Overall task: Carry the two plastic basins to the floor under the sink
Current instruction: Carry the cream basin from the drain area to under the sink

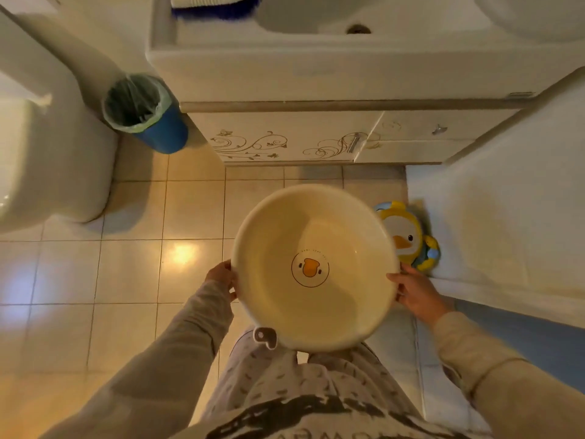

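The cream basin (315, 267) is held level above the tiled floor (133, 270), in front of the person's body, open side up. A duck face is printed at the centre of its bottom. Only one basin can be told apart; whether a second sits nested under it cannot be told.

Left hand (223, 278): closed on the basin's left rim, fingers wrapped under the edge. Right hand (418, 294): closed on the right rim, thumb over the lip, fingers beneath. A small hanging tab (265, 336) projects from the near-left rim, over the patterned trousers.

Boundaries:
- Ahead: the sink (316, 23) sits on a white cabinet (294, 144) with a scroll pattern on its door. The cabinet's lower edge meets the floor just beyond the basin's far rim.
- Right: a white appliance or panel (506, 201) stands along the right side. A yellow and blue duck toy (411, 239) lies on the floor against it, partly hidden by the basin's right rim.
- Left: the toilet (53, 160) is well apart from the basin. A blue bin (148, 115) with a plastic liner stands between the toilet and the cabinet's corner.

Open floor tiles lie between the basin and the toilet, and in a narrow strip before the cabinet.
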The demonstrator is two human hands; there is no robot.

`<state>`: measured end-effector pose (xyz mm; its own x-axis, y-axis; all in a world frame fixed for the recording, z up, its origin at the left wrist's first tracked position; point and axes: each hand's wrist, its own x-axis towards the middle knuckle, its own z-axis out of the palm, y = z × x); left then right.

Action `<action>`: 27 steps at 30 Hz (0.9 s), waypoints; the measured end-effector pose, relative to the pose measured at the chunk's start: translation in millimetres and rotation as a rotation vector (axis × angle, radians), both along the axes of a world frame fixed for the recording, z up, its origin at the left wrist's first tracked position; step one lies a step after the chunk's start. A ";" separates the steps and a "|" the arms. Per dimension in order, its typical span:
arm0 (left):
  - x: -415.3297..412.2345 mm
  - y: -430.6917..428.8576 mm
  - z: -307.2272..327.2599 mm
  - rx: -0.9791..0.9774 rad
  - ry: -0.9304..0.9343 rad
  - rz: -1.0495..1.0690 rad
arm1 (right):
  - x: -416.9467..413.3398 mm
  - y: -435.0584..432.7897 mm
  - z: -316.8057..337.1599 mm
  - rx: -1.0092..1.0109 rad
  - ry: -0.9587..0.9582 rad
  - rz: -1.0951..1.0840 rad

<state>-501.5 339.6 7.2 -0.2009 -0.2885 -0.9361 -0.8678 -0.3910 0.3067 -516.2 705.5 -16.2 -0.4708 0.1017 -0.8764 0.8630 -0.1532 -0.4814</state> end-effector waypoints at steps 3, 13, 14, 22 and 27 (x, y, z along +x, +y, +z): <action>3.5 3.3 -13.3 -0.026 -0.041 -0.027 | -4.2 3.1 -6.8 0.023 -0.041 0.081; -7.0 -4.6 -113.4 -0.174 -0.150 -0.178 | -15.8 -5.0 -95.9 0.120 -0.210 0.187; -8.2 -6.2 -134.2 -0.179 -0.157 -0.182 | -18.0 -5.7 -116.7 0.134 -0.223 0.167; -43.6 -22.5 -311.5 -0.190 -0.134 -0.224 | -49.5 -37.7 -299.1 0.204 -0.287 0.212; -96.2 -31.8 -404.1 -0.169 -0.049 -0.173 | -105.3 -52.1 -399.2 0.282 -0.198 0.343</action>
<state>-597.6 307.8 -396.8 -0.2167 -0.4068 -0.8875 -0.9327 -0.1822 0.3113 -621.6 653.4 -415.4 -0.3459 0.2163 -0.9130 0.9200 0.2691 -0.2848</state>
